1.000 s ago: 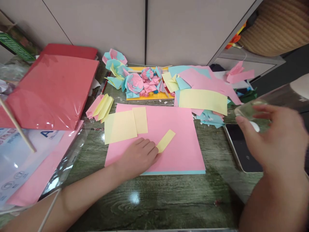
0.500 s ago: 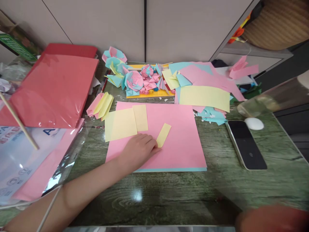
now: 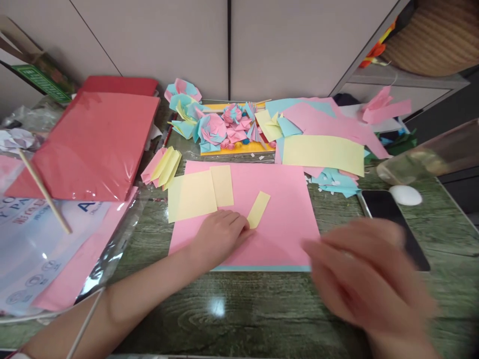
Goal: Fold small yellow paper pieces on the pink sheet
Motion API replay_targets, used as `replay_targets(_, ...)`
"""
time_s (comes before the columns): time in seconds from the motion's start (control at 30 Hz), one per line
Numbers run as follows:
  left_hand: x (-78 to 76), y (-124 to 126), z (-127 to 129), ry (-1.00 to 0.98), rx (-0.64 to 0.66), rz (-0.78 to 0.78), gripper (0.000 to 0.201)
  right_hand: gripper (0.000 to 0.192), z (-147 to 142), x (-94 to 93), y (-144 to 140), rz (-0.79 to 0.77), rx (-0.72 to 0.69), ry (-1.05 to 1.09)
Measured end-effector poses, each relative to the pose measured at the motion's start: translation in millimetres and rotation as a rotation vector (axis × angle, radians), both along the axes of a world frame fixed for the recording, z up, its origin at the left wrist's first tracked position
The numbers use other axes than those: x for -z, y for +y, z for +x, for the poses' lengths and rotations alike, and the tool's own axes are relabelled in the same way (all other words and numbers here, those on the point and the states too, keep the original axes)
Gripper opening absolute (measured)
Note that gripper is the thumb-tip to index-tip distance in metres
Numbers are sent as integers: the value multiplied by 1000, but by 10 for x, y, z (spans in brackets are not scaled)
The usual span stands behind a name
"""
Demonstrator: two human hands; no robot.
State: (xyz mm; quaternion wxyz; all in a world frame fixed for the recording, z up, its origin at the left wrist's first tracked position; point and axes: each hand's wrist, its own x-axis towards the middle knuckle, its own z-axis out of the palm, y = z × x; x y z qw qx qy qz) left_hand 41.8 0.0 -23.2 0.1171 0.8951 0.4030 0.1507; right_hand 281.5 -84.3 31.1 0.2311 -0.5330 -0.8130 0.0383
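Observation:
My left hand (image 3: 223, 234) rests on a pink sheet of paper (image 3: 280, 224), its fingers pinched on the lower end of a small yellow paper strip (image 3: 259, 209). Blurred by motion, my right hand (image 3: 370, 274) hangs over the right edge of the pink sheet and partly covers a phone; whether it holds anything is not clear. Two pale yellow paper pieces overlap on the left of the sheet: a larger one (image 3: 192, 197) and a narrower one (image 3: 223, 187). A blue sheet (image 3: 262, 268) shows along the pink sheet's lower edge.
Folded paper flowers (image 3: 213, 128) crowd a yellow-edged tray behind the sheet. Paper sheets (image 3: 322, 152) and blue scraps (image 3: 335, 182) lie at the back right. A phone (image 3: 415, 249) and a white oval object (image 3: 406, 195) are on the right; a red folder (image 3: 108, 139) and stick (image 3: 45, 192) on the left.
My right hand has come up from the lower right corner to the right side of the pink sheet. My left hand stays on the yellow strip. The view has shifted slightly.

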Motion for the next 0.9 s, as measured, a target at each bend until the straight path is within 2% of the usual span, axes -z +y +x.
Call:
replay_targets(0.03,-3,-3,3,1,-10,-11,29,26,-145,-10,241,11,-87,6)
replay_targets(0.1,-7,-11,12,-2,-37,-44,27,19,-377,26,588,-19,-160,18)
replay_targets(0.17,-16,-21,20,-15,-70,-89,24,14,-512,120,734,-120,-203,42)
replay_targets(0.33,-80,-42,5,-62,-84,-214,23,11,-540,359,714,-269,-217,67)
replay_targets(0.53,-160,-10,-58,-141,-9,-280,17,12,-456,410,788,-355,-275,86)
replay_targets(0.7,-88,102,-129,-215,26,-172,23,13,-455,387,771,-307,-311,14)
replay_targets(0.9,-35,159,-185,-103,239,117,18,13,-489,365,746,-333,-261,-23)
